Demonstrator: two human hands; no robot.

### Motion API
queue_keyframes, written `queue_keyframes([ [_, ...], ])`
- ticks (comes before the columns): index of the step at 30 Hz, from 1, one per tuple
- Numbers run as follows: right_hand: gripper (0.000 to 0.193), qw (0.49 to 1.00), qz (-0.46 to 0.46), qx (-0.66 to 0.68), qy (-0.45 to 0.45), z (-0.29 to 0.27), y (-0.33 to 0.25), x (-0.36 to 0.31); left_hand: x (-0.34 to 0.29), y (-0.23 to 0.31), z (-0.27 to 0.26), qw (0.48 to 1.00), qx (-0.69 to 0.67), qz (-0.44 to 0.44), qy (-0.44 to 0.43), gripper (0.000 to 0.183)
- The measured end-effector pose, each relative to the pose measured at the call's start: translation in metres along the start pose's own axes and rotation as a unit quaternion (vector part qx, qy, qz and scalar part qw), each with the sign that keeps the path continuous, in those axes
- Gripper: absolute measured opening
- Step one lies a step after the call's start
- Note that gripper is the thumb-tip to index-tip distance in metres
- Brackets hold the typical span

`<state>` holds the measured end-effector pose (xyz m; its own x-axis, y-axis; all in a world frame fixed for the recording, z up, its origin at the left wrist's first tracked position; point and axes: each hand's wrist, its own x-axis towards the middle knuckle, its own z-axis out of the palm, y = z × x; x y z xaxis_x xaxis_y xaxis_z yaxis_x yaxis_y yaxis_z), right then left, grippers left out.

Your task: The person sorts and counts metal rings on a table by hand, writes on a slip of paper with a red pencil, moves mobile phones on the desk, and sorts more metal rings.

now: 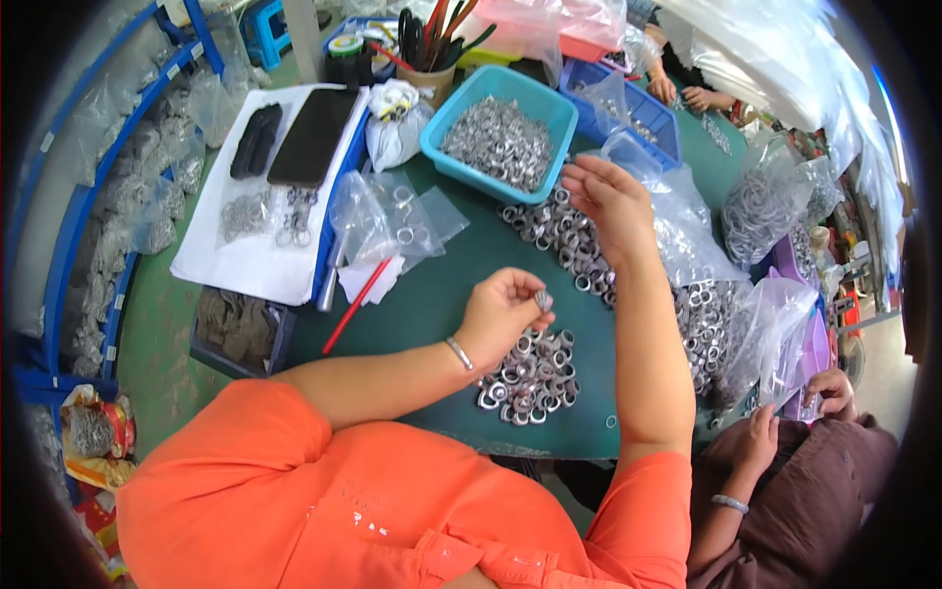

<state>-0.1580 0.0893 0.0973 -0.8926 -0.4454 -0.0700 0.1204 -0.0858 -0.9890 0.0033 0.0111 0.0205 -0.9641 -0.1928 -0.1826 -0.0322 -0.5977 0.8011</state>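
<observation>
My left hand (502,319) is pinching a small silver-grey metal ring (544,300) between thumb and fingertips, above the table. Just below it lies a small pile of similar rings (530,383). Farther off, my right hand (616,211) is raised beside the right rim of a turquoise plastic basket (444,163). Its fingertips are drawn together; anything between them is too small to make out. Tiny silver metal pieces (498,142) fill the basket. Under my right hand and forearm spreads a long heap of rings (569,240), partly hidden by the arm.
On the left are a phone (314,137), white paper (211,240), small plastic bags (378,211) and a red pen (355,306). Pliers stand in a cup (429,80) at the back. A blue bin (659,120) sits behind. Co-workers' hands (756,442) are at right and far right.
</observation>
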Motion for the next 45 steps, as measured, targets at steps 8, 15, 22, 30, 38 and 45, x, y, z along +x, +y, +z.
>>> queue_keyframes([
  [8,0.024,0.987,-0.143,-0.073,0.026,-0.015,0.07,-0.134,0.004,-0.01,-0.001,0.997,-0.02,0.062,-0.042,0.013],
  [15,0.016,0.971,-0.175,-0.097,0.128,-0.005,0.086,-0.17,-0.007,-0.025,0.0,0.988,0.102,0.091,-0.075,0.015],
  [22,0.014,0.974,-0.148,-0.082,0.151,-0.014,0.098,-0.183,-0.012,-0.028,-0.002,0.97,0.183,0.124,-0.104,0.015],
  [30,0.016,0.967,-0.161,-0.092,0.175,-0.02,0.101,-0.189,-0.015,-0.023,0.0,0.973,0.192,0.026,-0.123,0.018],
  [38,0.016,0.968,-0.101,-0.068,0.219,-0.017,0.102,-0.191,-0.021,-0.02,0.002,0.962,0.212,-0.015,-0.173,0.021],
  [45,0.016,0.989,0.007,-0.018,0.15,-0.024,0.093,-0.191,-0.023,-0.017,0.007,0.969,0.157,-0.014,-0.192,0.022],
])
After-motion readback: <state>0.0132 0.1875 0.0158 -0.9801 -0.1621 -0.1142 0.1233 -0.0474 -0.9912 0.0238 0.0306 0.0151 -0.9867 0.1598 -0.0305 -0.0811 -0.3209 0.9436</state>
